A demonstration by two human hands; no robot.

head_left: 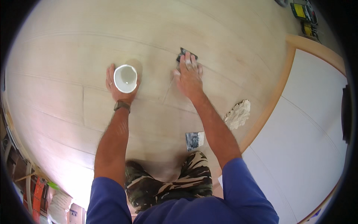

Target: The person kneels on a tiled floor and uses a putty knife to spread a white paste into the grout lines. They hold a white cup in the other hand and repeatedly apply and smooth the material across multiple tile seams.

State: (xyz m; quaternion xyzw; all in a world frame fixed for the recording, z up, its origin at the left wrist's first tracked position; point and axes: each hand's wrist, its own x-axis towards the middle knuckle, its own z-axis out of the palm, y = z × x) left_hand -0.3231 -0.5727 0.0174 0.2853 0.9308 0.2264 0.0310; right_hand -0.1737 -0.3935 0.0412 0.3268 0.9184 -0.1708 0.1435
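My left hand (110, 80) is wrapped around a white cup (125, 89), with its fingers on one side and its thumb on the other. The cup's open top faces me, and a small bright spot shows inside. Further right and a little farther off, my right hand (191, 76) presses its fingers on a small dark scraper (182, 56) lying against the pale boarded surface (153, 119). Part of that scraper is hidden under the fingers. Beside my right forearm sits a ragged heap of cream-coloured filler (238, 115). A second flat scraper (194, 141), dark with pale smears, lies close to my knees.
Thin seams run across the boarded surface. At the right stands a wood-edged white panel (313, 100). Yellow-and-black equipment (301, 12) lies at the far right. An orange object (37, 198) and a pale sack (59, 205) crowd the lower left.
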